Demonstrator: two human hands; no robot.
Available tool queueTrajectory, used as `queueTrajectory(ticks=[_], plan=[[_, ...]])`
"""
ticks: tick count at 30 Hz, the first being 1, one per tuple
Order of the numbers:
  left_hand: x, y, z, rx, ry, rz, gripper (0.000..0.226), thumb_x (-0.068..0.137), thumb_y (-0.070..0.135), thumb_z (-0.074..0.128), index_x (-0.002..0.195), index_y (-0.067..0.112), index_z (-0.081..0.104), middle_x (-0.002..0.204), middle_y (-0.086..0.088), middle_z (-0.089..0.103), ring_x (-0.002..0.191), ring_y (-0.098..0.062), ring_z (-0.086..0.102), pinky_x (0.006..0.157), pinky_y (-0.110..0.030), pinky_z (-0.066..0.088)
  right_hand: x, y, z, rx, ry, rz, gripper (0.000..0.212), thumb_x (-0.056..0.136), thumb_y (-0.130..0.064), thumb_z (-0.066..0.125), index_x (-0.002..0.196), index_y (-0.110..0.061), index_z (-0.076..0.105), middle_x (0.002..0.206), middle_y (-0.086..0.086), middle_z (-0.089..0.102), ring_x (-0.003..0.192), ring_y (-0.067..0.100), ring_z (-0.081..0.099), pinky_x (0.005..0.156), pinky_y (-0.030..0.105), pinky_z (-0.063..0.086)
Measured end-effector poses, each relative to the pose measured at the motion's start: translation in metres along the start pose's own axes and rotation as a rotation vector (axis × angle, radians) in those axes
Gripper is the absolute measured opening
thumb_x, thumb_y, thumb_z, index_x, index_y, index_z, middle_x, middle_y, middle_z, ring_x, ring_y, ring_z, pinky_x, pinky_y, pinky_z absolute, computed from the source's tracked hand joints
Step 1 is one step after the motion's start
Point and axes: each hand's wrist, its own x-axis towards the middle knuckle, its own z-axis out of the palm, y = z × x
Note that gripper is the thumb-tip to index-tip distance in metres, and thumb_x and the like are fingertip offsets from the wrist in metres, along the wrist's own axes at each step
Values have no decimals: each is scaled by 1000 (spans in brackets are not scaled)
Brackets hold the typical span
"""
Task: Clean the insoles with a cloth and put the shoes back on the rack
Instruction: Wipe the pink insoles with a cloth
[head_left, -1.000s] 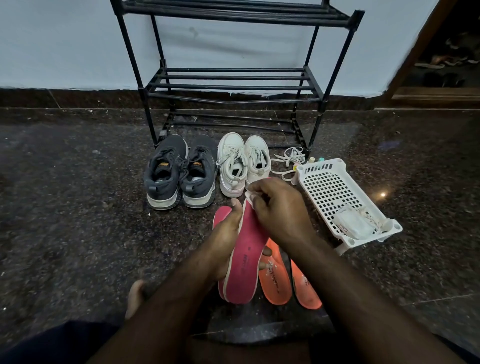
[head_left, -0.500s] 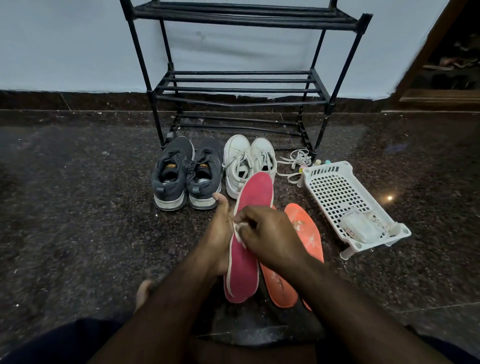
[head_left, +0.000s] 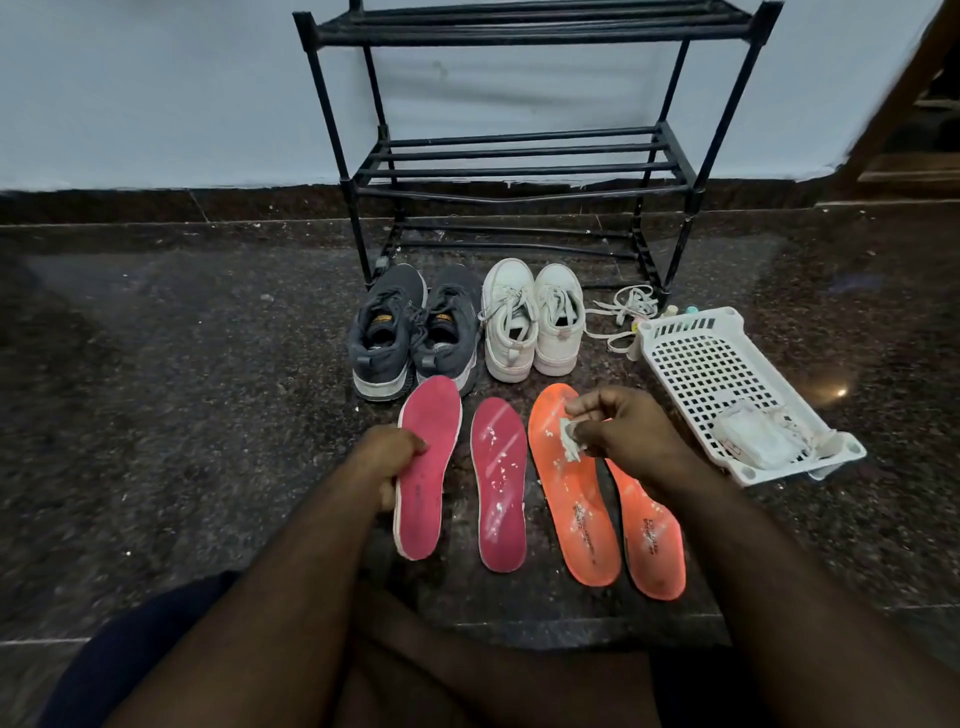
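Observation:
Two pink insoles and two orange insoles lie side by side on the dark floor. My left hand (head_left: 387, 457) grips the left edge of the leftmost pink insole (head_left: 428, 467). The second pink insole (head_left: 500, 483) is speckled with white bits. My right hand (head_left: 621, 431) pinches a small white cloth (head_left: 570, 441) over the left orange insole (head_left: 569, 499); the right orange insole (head_left: 649, 535) is partly under my wrist. Grey shoes (head_left: 410, 332) and white shoes (head_left: 530, 317) stand in front of the black rack (head_left: 519, 166).
A white perforated basket (head_left: 701, 364) lies at the right with a white packet (head_left: 753, 441) in it. Loose white laces (head_left: 623, 312) and small bottles sit beside the rack's right leg. The wall stands behind the rack. My legs fill the bottom of the view.
The pink insole I held upright and wiped has come down to the floor at the left. My right hand with the cloth has moved right, over the orange insole.

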Motion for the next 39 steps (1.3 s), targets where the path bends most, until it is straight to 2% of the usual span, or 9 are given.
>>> queueTrajectory(ticks=[2, 6, 12, 17, 21, 25, 27, 33, 39], plan=[[5, -7, -2, 54, 83, -4, 26, 94, -3, 55, 119, -8, 60, 99, -25, 68, 82, -34, 66, 84, -60, 57, -1, 2, 0, -47, -22, -18, 20, 79, 12, 67, 87, -6, 67, 70, 15, 59, 61, 22, 56, 59, 32, 48], [5, -15, -1, 82, 110, -11, 16, 96, -7, 53, 110, -3, 58, 88, -19, 65, 69, -29, 64, 45, -41, 58, -2, 5, 0, -105, -48, -39, 21, 78, 11, 67, 88, -7, 68, 73, 17, 61, 63, 23, 58, 60, 34, 49], [37, -30, -12, 344, 236, 143, 30, 84, -5, 61, 112, 1, 69, 95, -20, 72, 84, -36, 72, 74, -51, 62, 2, 9, -3, -114, -59, -20, 22, 76, 11, 66, 88, -7, 69, 69, 12, 62, 63, 23, 57, 59, 31, 49], [35, -31, -13, 526, 218, 208, 37, 85, -8, 60, 116, 8, 73, 105, -17, 74, 87, -30, 70, 74, -36, 57, 4, 11, -3, -115, -63, -26, 20, 78, 10, 67, 88, -7, 70, 64, 5, 61, 62, 22, 58, 62, 34, 50], [31, -26, -15, 762, 348, 237, 34, 87, 15, 71, 120, 9, 64, 120, -12, 70, 109, -30, 67, 92, -34, 54, 4, 12, -3, -118, -63, -32, 20, 78, 11, 67, 88, -6, 70, 62, 3, 62, 62, 22, 59, 63, 35, 51], [27, -28, -14, 806, 288, 252, 56, 85, 17, 77, 138, 20, 58, 133, -5, 65, 120, -23, 62, 101, -29, 49, 4, 11, -2, -130, -76, -29, 19, 79, 10, 68, 89, -7, 69, 63, 4, 62, 62, 21, 59, 62, 34, 51], [25, -31, -10, 851, 253, 270, 52, 85, 16, 77, 134, 23, 61, 131, -2, 65, 119, -21, 63, 100, -26, 48, 4, 12, -2, -135, -78, -26, 19, 79, 10, 68, 89, -7, 69, 64, 5, 63, 62, 21, 59, 63, 34, 51], [22, -34, 2, 779, 248, 316, 25, 86, 7, 65, 83, 31, 61, 111, 1, 70, 103, -21, 67, 89, -26, 52, 5, 14, -3, -153, -69, -21, 19, 79, 10, 68, 90, -6, 70, 65, 5, 62, 62, 21, 59, 64, 36, 52], [15, -32, 38, 689, 142, 410, 12, 87, 18, 70, 98, 19, 64, 82, 0, 69, 68, -21, 68, 65, -26, 54, 8, 13, -2, -140, 6, -1, 23, 79, 13, 61, 88, -7, 69, 68, 11, 62, 59, 20, 56, 62, 33, 50]])
